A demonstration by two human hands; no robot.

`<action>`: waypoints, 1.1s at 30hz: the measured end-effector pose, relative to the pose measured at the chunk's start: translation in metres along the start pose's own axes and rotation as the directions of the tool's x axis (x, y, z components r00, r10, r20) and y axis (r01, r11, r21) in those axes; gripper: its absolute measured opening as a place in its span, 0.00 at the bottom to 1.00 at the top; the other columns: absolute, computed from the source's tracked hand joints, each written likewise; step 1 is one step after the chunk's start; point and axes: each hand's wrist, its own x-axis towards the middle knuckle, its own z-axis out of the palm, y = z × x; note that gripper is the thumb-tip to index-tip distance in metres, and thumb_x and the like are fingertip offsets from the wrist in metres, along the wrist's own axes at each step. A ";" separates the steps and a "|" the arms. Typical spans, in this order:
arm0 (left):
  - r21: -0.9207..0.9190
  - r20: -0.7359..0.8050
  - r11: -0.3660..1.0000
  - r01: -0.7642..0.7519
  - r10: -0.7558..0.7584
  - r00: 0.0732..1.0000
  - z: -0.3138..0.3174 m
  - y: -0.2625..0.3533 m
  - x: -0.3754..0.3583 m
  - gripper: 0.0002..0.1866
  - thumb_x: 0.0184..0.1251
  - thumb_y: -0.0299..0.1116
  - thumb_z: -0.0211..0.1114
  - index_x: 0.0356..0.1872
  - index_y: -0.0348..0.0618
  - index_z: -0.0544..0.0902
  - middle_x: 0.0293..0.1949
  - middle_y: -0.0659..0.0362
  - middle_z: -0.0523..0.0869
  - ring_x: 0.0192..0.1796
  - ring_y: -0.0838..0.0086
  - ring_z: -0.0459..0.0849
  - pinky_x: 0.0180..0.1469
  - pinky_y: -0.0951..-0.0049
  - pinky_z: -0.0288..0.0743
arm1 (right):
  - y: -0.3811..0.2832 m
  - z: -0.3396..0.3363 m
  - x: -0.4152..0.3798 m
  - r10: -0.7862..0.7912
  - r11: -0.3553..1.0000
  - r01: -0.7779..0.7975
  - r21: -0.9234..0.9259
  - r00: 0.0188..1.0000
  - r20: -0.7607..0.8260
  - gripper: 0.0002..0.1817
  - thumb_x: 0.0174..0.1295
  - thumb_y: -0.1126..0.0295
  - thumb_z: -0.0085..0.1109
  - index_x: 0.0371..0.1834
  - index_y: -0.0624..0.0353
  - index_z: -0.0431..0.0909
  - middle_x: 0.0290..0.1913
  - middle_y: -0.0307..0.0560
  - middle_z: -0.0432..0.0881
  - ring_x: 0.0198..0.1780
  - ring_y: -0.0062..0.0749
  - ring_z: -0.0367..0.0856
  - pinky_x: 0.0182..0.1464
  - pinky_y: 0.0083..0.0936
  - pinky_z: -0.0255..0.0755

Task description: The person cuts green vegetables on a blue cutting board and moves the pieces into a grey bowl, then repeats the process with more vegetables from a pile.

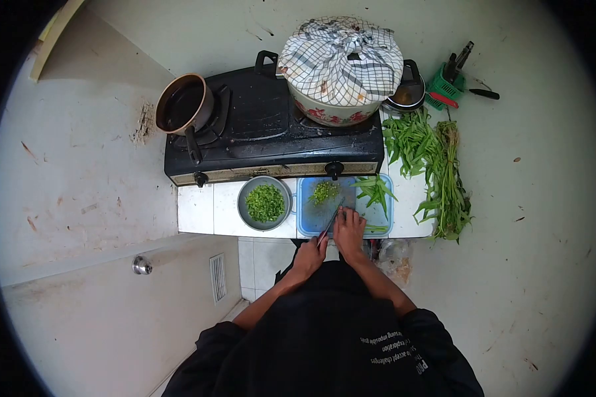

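My left hand [309, 258] is closed round the handle of a knife [327, 228], whose blade points up over a blue cutting board [304, 221]. Beside the blade, my right hand [349, 231] presses its bent fingers on green stems [375, 228], which stick out to its right. Chopped greens [324, 192] lie on the board above the hands. Leafy pieces [375, 190] rest at the board's upper right. Left of the board, a grey bowl [242, 215] holds more chopped greens [265, 202].
Behind the board is a black stove [258, 149] with a brown saucepan [202, 109] and a large pot [331, 114] under a checked cloth [344, 63]. Long leafy greens [444, 172] lie to the right, below a green basket [444, 86] of utensils.
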 end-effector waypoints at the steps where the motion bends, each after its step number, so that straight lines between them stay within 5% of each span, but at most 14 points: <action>1: 0.000 -0.008 1.000 -0.018 0.018 1.000 0.003 0.002 0.006 0.29 0.79 0.53 0.54 0.42 0.29 0.82 0.30 0.30 0.84 0.40 0.32 0.84 0.42 0.39 0.78 | 0.000 0.000 0.000 0.007 1.000 -0.007 -0.014 1.000 0.008 0.22 0.67 0.66 0.58 0.61 0.64 0.80 0.54 0.46 0.78 0.55 0.41 0.73 0.58 0.44 0.64; 12: 0.169 -0.011 0.985 0.025 -0.023 1.000 -0.012 -0.009 -0.007 0.28 0.78 0.54 0.55 0.41 0.31 0.81 0.28 0.32 0.85 0.34 0.34 0.86 0.37 0.41 0.81 | -0.003 -0.004 0.000 0.007 1.000 -0.006 -0.024 1.000 0.020 0.23 0.68 0.64 0.56 0.63 0.63 0.78 0.53 0.46 0.76 0.55 0.41 0.73 0.56 0.44 0.64; 15: 0.069 -0.095 0.997 -0.040 0.046 0.994 -0.009 -0.006 0.009 0.27 0.78 0.51 0.56 0.40 0.29 0.81 0.29 0.30 0.84 0.36 0.33 0.85 0.39 0.39 0.79 | -0.004 -0.003 -0.001 0.021 1.000 -0.022 0.019 0.998 0.053 0.24 0.68 0.65 0.56 0.66 0.63 0.76 0.54 0.48 0.76 0.56 0.43 0.73 0.57 0.45 0.64; 21: -0.053 0.020 0.998 -0.042 0.043 0.999 -0.018 0.010 0.017 0.25 0.79 0.49 0.56 0.45 0.30 0.83 0.33 0.31 0.85 0.42 0.31 0.84 0.43 0.42 0.78 | -0.003 -0.002 -0.003 0.045 0.995 -0.052 0.086 0.996 0.081 0.25 0.68 0.67 0.57 0.68 0.64 0.73 0.59 0.52 0.74 0.60 0.47 0.71 0.62 0.47 0.62; 24: -0.107 -0.069 0.978 -0.181 0.174 0.982 -0.011 -0.001 0.013 0.25 0.79 0.49 0.56 0.46 0.30 0.83 0.34 0.31 0.85 0.41 0.32 0.84 0.43 0.44 0.79 | -0.003 -0.004 -0.006 0.064 0.993 -0.074 0.096 0.993 0.100 0.26 0.68 0.68 0.57 0.68 0.65 0.73 0.61 0.53 0.74 0.61 0.47 0.70 0.63 0.46 0.61; 33: -0.083 0.123 0.997 0.002 0.008 0.992 -0.014 0.004 0.009 0.26 0.79 0.49 0.55 0.50 0.31 0.83 0.40 0.29 0.85 0.49 0.35 0.84 0.48 0.45 0.77 | -0.005 -0.004 -0.004 0.054 0.994 -0.062 0.094 0.994 0.093 0.26 0.68 0.68 0.55 0.68 0.68 0.73 0.60 0.53 0.74 0.61 0.47 0.70 0.64 0.46 0.61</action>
